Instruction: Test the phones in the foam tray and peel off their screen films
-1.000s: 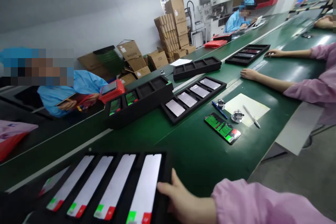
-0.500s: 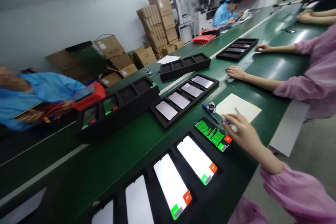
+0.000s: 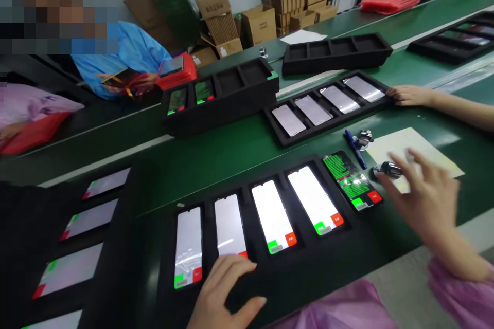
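Observation:
My left hand (image 3: 226, 293) lies flat with fingers spread on the near edge of a black foam tray (image 3: 332, 247) that holds several lit phones (image 3: 272, 216) with white screens. My right hand (image 3: 424, 200) hovers open, fingers apart and slightly blurred, just right of a loose phone (image 3: 353, 181) showing green text, and close to a small metal stamp (image 3: 388, 169) at the edge of a white paper sheet (image 3: 420, 149). Neither hand holds anything.
A blue pen (image 3: 355, 148) and a second metal stamp (image 3: 363, 139) lie beyond the loose phone. More black trays (image 3: 328, 108) sit along the green belt. A neighbour's hand (image 3: 409, 95) touches one tray. Another tray (image 3: 77, 247) lies at left. Cardboard boxes (image 3: 216, 5) stand behind.
The view swung left and down. My left hand came into view on the tray's near edge. My right hand lifted off the stamp and drew back to the right.

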The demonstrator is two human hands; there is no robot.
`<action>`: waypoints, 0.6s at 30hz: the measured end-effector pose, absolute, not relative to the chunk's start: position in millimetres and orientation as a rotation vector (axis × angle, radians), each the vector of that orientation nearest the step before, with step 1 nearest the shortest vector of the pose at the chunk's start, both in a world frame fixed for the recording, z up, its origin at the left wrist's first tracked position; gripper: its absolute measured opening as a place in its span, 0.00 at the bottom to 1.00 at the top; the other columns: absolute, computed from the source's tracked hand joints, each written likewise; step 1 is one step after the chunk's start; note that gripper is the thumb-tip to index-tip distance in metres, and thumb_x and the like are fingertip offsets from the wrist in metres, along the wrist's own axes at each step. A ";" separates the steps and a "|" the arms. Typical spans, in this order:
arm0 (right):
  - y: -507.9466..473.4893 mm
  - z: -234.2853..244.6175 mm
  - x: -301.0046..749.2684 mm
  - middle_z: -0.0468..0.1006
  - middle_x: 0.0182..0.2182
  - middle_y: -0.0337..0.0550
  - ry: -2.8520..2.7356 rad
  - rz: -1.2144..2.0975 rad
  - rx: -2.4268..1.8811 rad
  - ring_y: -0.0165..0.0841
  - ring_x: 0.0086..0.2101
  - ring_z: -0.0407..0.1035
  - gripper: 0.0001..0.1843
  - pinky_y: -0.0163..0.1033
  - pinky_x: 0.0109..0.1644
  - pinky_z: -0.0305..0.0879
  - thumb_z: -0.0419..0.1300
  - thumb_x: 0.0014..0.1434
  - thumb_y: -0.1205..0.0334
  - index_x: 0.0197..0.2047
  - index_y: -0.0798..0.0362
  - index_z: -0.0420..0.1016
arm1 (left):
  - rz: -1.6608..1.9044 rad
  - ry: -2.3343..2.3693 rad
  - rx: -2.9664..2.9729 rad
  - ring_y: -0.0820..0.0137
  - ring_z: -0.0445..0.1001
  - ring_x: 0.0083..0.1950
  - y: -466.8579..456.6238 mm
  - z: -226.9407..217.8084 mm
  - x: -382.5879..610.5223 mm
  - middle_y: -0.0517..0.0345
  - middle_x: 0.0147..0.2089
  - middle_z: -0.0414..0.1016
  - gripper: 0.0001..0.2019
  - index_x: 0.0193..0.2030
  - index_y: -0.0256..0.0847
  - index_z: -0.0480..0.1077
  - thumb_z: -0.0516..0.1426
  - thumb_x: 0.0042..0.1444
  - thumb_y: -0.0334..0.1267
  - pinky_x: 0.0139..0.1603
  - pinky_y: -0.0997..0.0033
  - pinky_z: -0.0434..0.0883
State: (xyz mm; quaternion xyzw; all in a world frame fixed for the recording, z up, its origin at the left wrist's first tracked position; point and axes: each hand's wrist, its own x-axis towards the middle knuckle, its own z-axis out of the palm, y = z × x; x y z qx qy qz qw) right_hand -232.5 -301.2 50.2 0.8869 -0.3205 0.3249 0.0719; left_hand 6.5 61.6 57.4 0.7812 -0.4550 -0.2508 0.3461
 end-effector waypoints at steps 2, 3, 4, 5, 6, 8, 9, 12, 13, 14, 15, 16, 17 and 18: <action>-276.0 41.8 -206.2 0.78 0.55 0.53 -0.732 1.029 2.859 0.47 0.49 0.75 0.19 0.52 0.51 0.71 0.55 0.72 0.52 0.63 0.46 0.73 | -0.204 -1.625 2.049 0.58 0.80 0.53 42.5 49.1 4.1 0.52 0.50 0.81 0.24 0.54 0.49 0.77 0.67 0.54 0.56 0.67 0.51 0.71; -264.8 35.1 -194.2 0.76 0.56 0.54 -0.653 1.048 2.955 0.47 0.52 0.74 0.18 0.52 0.52 0.70 0.55 0.73 0.54 0.61 0.46 0.74 | -0.014 -1.784 2.028 0.58 0.78 0.55 34.4 42.7 0.4 0.51 0.53 0.81 0.28 0.58 0.47 0.75 0.67 0.54 0.57 0.74 0.46 0.61; -255.6 28.3 -183.6 0.75 0.58 0.55 -0.641 1.055 3.025 0.46 0.54 0.72 0.17 0.52 0.54 0.69 0.54 0.73 0.55 0.60 0.46 0.75 | 0.147 -1.896 2.015 0.58 0.77 0.58 28.3 35.7 -4.2 0.50 0.56 0.80 0.30 0.61 0.44 0.72 0.65 0.56 0.57 0.79 0.43 0.50; -249.0 22.1 -174.4 0.74 0.60 0.56 -0.670 1.073 3.087 0.47 0.56 0.70 0.17 0.53 0.56 0.68 0.53 0.73 0.56 0.59 0.47 0.76 | 0.283 -1.953 2.019 0.59 0.76 0.59 24.5 28.9 -8.6 0.50 0.57 0.79 0.29 0.63 0.42 0.71 0.64 0.59 0.54 0.80 0.43 0.41; -245.0 17.4 -166.6 0.73 0.60 0.56 -0.722 1.094 3.127 0.48 0.56 0.69 0.17 0.55 0.56 0.68 0.53 0.73 0.56 0.59 0.47 0.77 | 0.395 -1.957 2.045 0.60 0.75 0.60 23.0 22.9 -11.9 0.49 0.58 0.79 0.27 0.63 0.41 0.70 0.64 0.61 0.50 0.80 0.44 0.36; -244.2 13.6 -152.5 0.73 0.60 0.55 -0.755 1.055 3.174 0.49 0.56 0.68 0.16 0.56 0.57 0.66 0.53 0.72 0.55 0.55 0.45 0.79 | 0.525 -1.888 2.124 0.61 0.73 0.61 24.3 15.3 -12.7 0.49 0.58 0.78 0.23 0.62 0.41 0.71 0.63 0.62 0.44 0.80 0.46 0.34; -246.6 14.3 -145.1 0.74 0.60 0.54 -0.702 1.005 3.178 0.50 0.56 0.67 0.16 0.57 0.57 0.66 0.53 0.72 0.55 0.53 0.45 0.81 | 0.527 -1.861 2.159 0.61 0.72 0.62 25.0 14.4 -9.2 0.49 0.59 0.78 0.23 0.62 0.41 0.71 0.64 0.61 0.44 0.80 0.46 0.35; -258.6 23.3 -116.3 0.73 0.63 0.53 -0.446 0.752 3.109 0.50 0.58 0.66 0.16 0.56 0.55 0.65 0.53 0.73 0.54 0.49 0.45 0.82 | 0.348 -1.819 2.268 0.55 0.70 0.63 15.4 22.3 17.0 0.47 0.61 0.75 0.29 0.62 0.44 0.71 0.63 0.58 0.57 0.79 0.36 0.41; -263.1 27.3 -104.8 0.71 0.65 0.54 -0.414 0.660 3.073 0.50 0.58 0.66 0.17 0.56 0.55 0.65 0.52 0.74 0.54 0.49 0.46 0.82 | 0.269 -1.765 2.332 0.52 0.70 0.63 6.4 27.2 29.7 0.46 0.61 0.75 0.29 0.61 0.45 0.72 0.62 0.58 0.60 0.77 0.30 0.45; -267.6 31.1 -92.9 0.71 0.66 0.55 -0.405 0.578 3.042 0.51 0.59 0.66 0.17 0.57 0.55 0.64 0.53 0.74 0.53 0.47 0.48 0.83 | 0.202 -1.686 2.403 0.50 0.71 0.62 -5.0 32.0 43.1 0.44 0.60 0.75 0.27 0.59 0.46 0.74 0.61 0.59 0.60 0.73 0.24 0.50; -271.8 34.7 -81.5 0.70 0.66 0.56 -0.406 0.501 3.022 0.52 0.59 0.66 0.17 0.59 0.56 0.64 0.54 0.73 0.53 0.45 0.50 0.83 | 0.139 -1.579 2.484 0.49 0.70 0.62 -18.1 36.4 56.7 0.43 0.60 0.74 0.23 0.56 0.46 0.76 0.59 0.62 0.58 0.70 0.21 0.54; -275.9 37.8 -71.1 0.70 0.66 0.56 -0.405 0.438 3.012 0.53 0.59 0.66 0.18 0.60 0.56 0.64 0.55 0.73 0.52 0.42 0.51 0.83 | 0.110 -1.514 2.531 0.48 0.70 0.63 -31.7 39.6 69.5 0.41 0.60 0.74 0.19 0.52 0.45 0.77 0.57 0.65 0.54 0.67 0.18 0.56; -279.6 40.5 -62.3 0.71 0.65 0.57 -0.400 0.396 3.009 0.54 0.59 0.66 0.18 0.61 0.56 0.63 0.56 0.72 0.52 0.39 0.52 0.83 | 0.084 -1.470 2.558 0.47 0.70 0.63 -44.7 41.5 80.8 0.40 0.60 0.74 0.16 0.48 0.44 0.78 0.56 0.67 0.51 0.65 0.17 0.58; -282.9 42.7 -55.5 0.73 0.64 0.56 -0.389 0.369 3.012 0.54 0.59 0.66 0.18 0.61 0.57 0.63 0.57 0.71 0.52 0.36 0.52 0.83 | 0.063 -1.450 2.567 0.47 0.69 0.63 -56.2 41.8 90.0 0.41 0.60 0.74 0.15 0.44 0.43 0.79 0.55 0.68 0.48 0.64 0.16 0.59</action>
